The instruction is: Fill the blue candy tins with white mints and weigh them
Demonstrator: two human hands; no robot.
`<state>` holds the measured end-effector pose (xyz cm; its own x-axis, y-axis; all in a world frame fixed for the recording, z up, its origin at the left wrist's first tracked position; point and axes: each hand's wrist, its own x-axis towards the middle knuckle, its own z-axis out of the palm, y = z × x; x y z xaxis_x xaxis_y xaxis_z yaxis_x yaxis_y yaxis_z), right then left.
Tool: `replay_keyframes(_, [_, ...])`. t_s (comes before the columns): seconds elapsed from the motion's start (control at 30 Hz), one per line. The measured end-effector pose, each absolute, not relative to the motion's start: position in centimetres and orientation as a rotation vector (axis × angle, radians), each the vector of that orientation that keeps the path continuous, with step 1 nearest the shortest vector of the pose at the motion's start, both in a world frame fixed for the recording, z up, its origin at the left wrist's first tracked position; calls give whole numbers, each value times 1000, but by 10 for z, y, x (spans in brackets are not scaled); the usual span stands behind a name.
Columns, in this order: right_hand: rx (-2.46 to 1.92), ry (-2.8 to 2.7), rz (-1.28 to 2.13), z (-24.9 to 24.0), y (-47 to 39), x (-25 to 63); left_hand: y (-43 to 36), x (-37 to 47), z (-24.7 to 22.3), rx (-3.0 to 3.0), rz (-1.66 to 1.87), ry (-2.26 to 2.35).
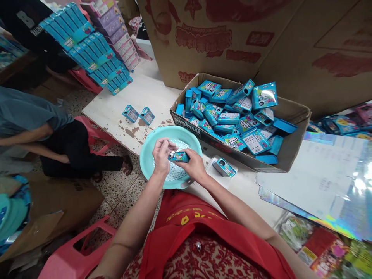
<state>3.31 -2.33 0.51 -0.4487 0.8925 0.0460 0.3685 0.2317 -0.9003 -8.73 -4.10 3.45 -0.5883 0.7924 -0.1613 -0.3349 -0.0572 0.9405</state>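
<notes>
Over the turquoise bowl (pixel 147 149), my right hand (pixel 194 164) grips a small blue box (pixel 179 157) lying on its side. My left hand (pixel 162 154) is at the box's left end, its fingers curled round a few small white candies (pixel 172 154). More white candies (pixel 176 170) lie in the bowl below both hands. Another blue box (pixel 225 167) rests on a small clear tray (pixel 209 169) right of the bowl. Two blue boxes (pixel 130 113) (pixel 147 115) stand on the white table (pixel 116 133) beyond the bowl.
An open carton (pixel 296 135) full of blue boxes stands right of the bowl, before a large cardboard box (pixel 247 46). Stacked blue boxes (pixel 93 54) stand at the back left. Shiny sheets (pixel 319 174) lie at right. A seated person (pixel 35 128) is at left.
</notes>
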Motion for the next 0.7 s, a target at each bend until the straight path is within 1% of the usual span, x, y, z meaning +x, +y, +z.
replay_keyframes(0.3, [-1097, -1948, 1168, 5, -22, 38, -42, -89, 40, 478, 1808, 1389])
replay_keyframes(0.37, [-1095, -1879, 1181, 6, -14, 44, -42, -103, 33, 442, 1905, 1453])
replay_keyframes(0.43, [-1162, -1770, 1157, 4, -4, 51, -44, -121, 15, 429, 1934, 1638])
replay_keyframes(0.47, [-1193, -1732, 1134, 3, 0, 53, -46, -129, 2, 519, 1842, 1772])
replay_keyframes(0.5, [-1208, -1716, 1111, 0, 3, 54, -48, -134, -12, 681, 1666, 1907])
replay_keyframes(0.57, [-1194, -1717, 1086, -8, 6, 52, -52, -134, -41, 1125, 1174, 2026])
replay_keyframes(0.63, [-1197, -1672, 1070, -20, 2, 48, -53, -121, -67, 1396, 864, 1946])
replay_keyframes(0.7, [-1240, -1590, 1022, -33, -4, 44, -51, -100, -84, 1512, 752, 1829])
